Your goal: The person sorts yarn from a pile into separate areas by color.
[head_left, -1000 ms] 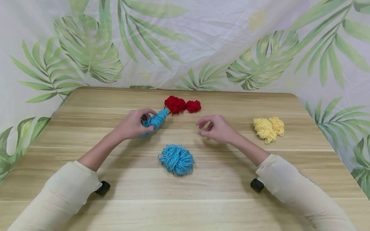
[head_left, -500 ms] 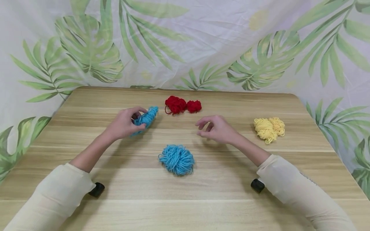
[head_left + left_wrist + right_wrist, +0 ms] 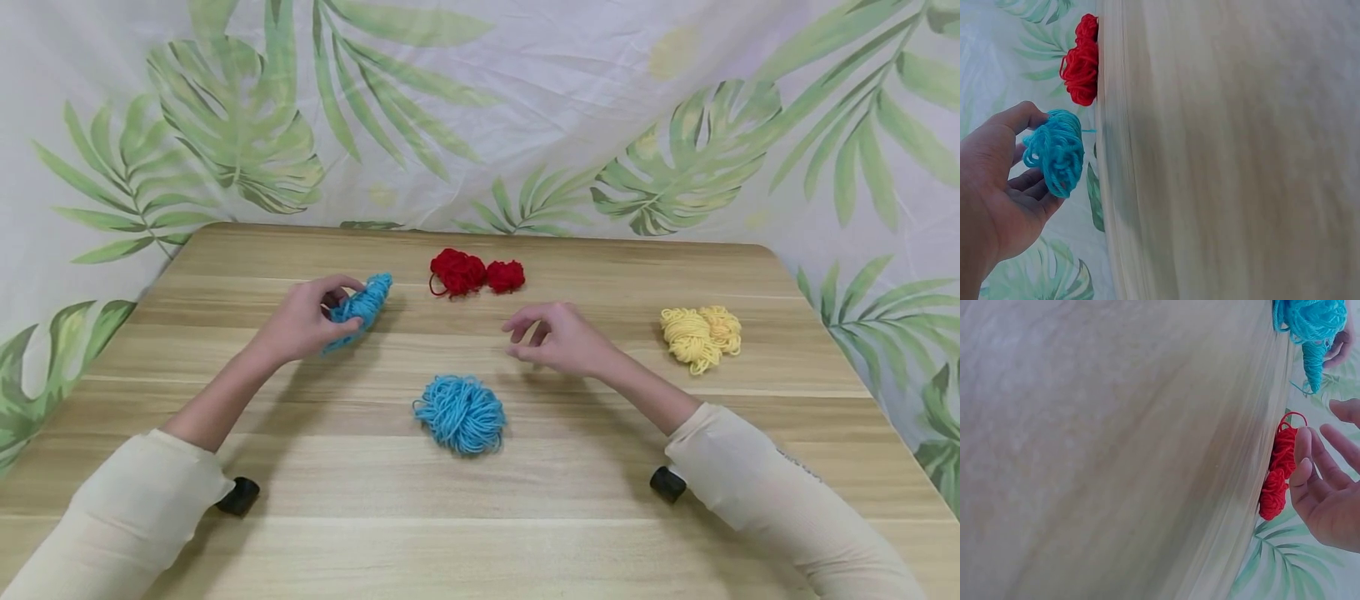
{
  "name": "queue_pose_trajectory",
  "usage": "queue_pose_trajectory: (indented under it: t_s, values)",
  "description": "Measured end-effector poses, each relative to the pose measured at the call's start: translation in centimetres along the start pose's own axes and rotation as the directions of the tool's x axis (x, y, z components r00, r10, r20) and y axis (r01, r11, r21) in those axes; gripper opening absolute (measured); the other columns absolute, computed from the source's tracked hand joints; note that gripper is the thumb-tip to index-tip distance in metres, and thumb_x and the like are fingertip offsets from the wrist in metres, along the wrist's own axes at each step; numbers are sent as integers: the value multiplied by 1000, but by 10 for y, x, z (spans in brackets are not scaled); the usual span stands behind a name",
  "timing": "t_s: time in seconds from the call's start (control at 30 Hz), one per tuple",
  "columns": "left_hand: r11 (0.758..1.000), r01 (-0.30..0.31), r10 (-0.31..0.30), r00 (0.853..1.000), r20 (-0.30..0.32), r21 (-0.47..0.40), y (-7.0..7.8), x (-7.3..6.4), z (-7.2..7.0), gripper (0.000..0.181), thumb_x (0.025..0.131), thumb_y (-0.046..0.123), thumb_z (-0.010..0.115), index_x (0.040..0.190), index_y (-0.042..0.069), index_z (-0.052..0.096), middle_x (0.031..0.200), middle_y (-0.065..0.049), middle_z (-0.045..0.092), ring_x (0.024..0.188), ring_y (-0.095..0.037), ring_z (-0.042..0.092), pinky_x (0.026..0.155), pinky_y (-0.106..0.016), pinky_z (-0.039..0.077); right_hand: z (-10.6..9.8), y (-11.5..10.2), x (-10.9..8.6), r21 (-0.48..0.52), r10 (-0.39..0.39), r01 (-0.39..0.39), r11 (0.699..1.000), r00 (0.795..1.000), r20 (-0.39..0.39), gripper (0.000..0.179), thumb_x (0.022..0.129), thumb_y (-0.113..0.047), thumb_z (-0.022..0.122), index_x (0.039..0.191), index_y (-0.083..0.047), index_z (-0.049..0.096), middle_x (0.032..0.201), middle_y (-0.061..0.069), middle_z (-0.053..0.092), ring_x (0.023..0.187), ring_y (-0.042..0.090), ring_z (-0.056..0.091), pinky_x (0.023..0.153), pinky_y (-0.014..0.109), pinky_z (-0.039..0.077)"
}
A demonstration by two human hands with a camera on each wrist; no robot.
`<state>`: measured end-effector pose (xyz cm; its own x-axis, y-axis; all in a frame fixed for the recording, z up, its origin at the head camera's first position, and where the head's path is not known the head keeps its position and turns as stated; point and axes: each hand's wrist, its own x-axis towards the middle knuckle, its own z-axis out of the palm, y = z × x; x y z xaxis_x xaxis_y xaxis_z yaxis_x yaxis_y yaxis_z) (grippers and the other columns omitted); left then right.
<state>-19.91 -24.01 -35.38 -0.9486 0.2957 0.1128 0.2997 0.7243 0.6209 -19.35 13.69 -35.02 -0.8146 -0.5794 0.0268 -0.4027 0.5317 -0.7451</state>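
Note:
My left hand (image 3: 300,321) grips a bundle of blue yarn (image 3: 366,302) between thumb and fingers, over the left part of the table. In the left wrist view the blue yarn bundle (image 3: 1057,153) shows its looped end, and a thin strand sticks out. My right hand (image 3: 562,337) holds nothing; its fingers are loosely bent above the table right of centre. A second, rounder blue yarn ball (image 3: 461,415) lies on the table between the hands, nearer to me. Two red yarn balls (image 3: 458,272) lie side by side toward the back.
Yellow yarn (image 3: 700,337) in two touching clumps lies on the right of the wooden table (image 3: 480,533). A leaf-patterned cloth (image 3: 525,100) hangs behind the table's back edge. A black cylinder shows at each sleeve (image 3: 135,492).
My left hand has moved left with the blue yarn bundle, away from the red yarn. The right hand has hardly moved.

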Motion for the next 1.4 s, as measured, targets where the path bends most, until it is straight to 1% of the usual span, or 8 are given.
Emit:
queue_pose_trajectory:
  t_s: [0.3,0.53,0.7,0.87,1.03,1.13,1.3,1.4]
  values:
    - [1000,23,-23,1000,-7,7,-7,-5,-8,40,91,8,78,127,-4,65,97,-17,63,87,-31,61,76,-35,49,3,0,1,7,-39,39,999,999,14,28,91,-5,78,117,4,74,100,10,74,79,19,69,78,34,60]
    - [999,48,-48,999,-6,20,-10,-10,-14,41,93,9,77,129,-3,63,98,-17,61,89,-31,59,75,-39,47,4,-3,1,5,-26,25,1000,999,29,27,92,-7,76,117,3,74,98,8,74,74,17,68,70,30,57]
    - [998,53,-52,999,-13,26,-15,-11,-17,41,94,8,75,131,-3,62,100,-19,62,91,-33,60,76,-41,47,4,-4,1,1,-40,40,999,999,34,26,93,-6,75,117,4,74,98,9,74,74,17,68,69,30,56]
    - [998,51,-50,998,-28,36,-22,-13,-18,41,94,9,76,129,-4,62,98,-18,62,89,-31,60,74,-33,47,4,-5,1,-9,-34,35,999,999,33,26,93,-7,75,117,3,74,99,9,74,75,17,68,71,30,57]
    - [998,41,-39,998,-52,50,-28,-15,-20,39,92,8,78,126,-6,64,94,-16,62,86,-29,59,71,-25,45,4,-5,1,-6,-28,29,1000,999,35,27,93,-6,75,118,3,74,99,9,74,75,18,68,75,35,59]
    - [997,48,-45,998,-52,59,-31,-18,-21,39,92,8,77,126,-6,64,93,-15,61,85,-29,57,69,-27,45,5,-4,1,0,-43,43,999,998,39,27,92,-5,76,117,5,74,99,10,75,75,17,69,75,37,59]
    - [995,61,-56,997,-61,84,-38,-24,-24,40,92,8,77,127,-7,63,91,-14,60,82,-28,55,67,-30,44,5,-5,1,-4,-58,58,998,997,41,27,92,-5,76,117,4,74,99,9,75,75,17,69,74,34,59]
    - [994,61,-55,996,-68,89,-43,-28,-26,41,91,8,78,126,-8,63,89,-14,60,79,-27,54,65,-29,44,6,-6,2,-6,-61,62,998,997,43,27,92,-5,76,117,4,74,99,9,75,76,17,68,75,34,59]
